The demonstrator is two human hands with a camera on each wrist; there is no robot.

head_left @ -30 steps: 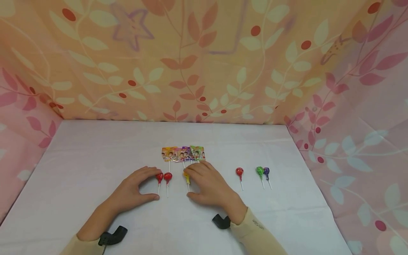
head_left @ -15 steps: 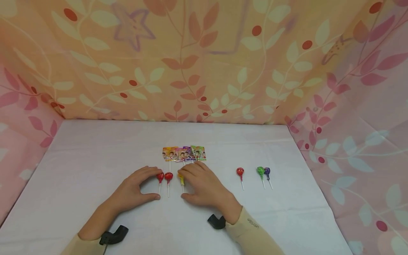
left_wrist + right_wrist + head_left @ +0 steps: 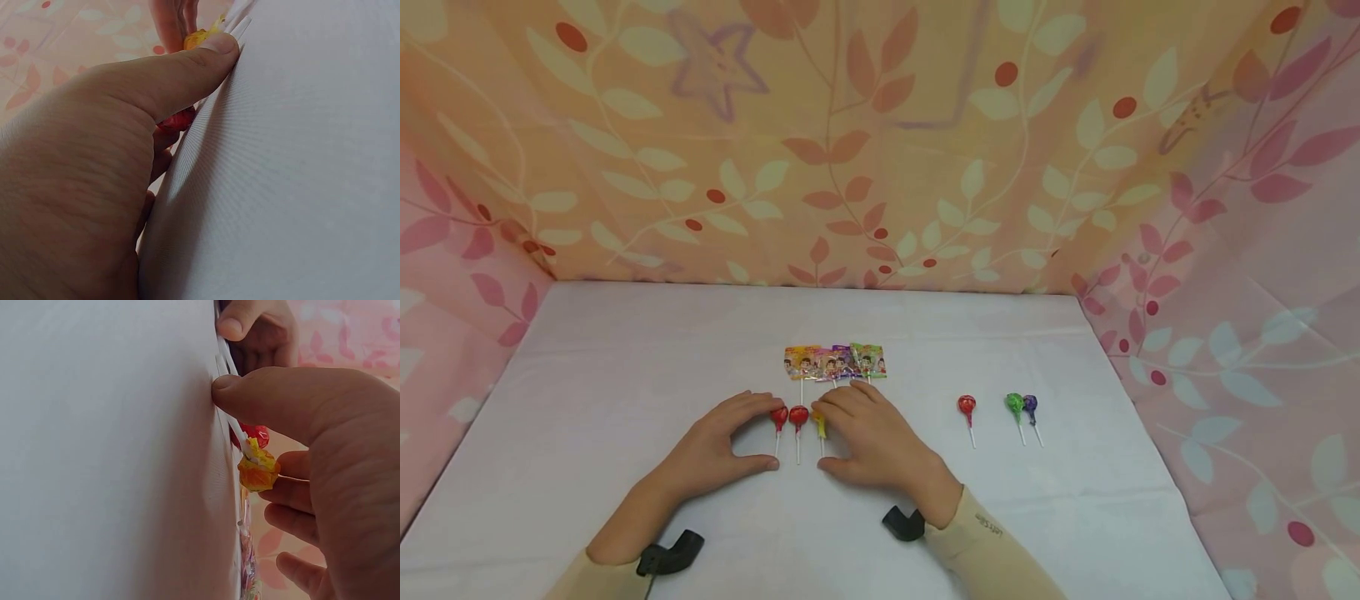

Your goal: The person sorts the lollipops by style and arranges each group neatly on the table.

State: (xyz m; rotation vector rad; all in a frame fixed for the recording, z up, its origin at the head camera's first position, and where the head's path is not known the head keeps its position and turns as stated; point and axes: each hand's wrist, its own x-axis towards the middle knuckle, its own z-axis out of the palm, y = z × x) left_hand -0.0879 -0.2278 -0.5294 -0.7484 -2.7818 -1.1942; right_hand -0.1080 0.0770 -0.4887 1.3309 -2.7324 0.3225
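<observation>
In the head view my left hand [image 3: 718, 437] spans a red lollipop [image 3: 779, 418], fingertips at its candy head and thumb by the stick's lower end. Right beside it lies a second red lollipop [image 3: 799, 415]. On the other side my right hand [image 3: 876, 437] holds a yellow lollipop [image 3: 820, 425] in the same way, between fingers at the head and thumb at the stick. The right wrist view shows the crumpled yellow wrapper [image 3: 257, 475] against the fingertips. From the left wrist, the thumb hides most of the red candy [image 3: 178, 119].
Behind the hands, several lollipops in flat printed packets [image 3: 831, 364] lie side by side. Off to the right are a red lollipop [image 3: 967, 405], a green one [image 3: 1015, 404] and a purple one [image 3: 1031, 405]. A white cloth [image 3: 625, 358] covers the table; patterned curtains surround it.
My right hand has slid left with the yellow lollipop, closing most of its distance to the two red ones. My left hand has stayed in place.
</observation>
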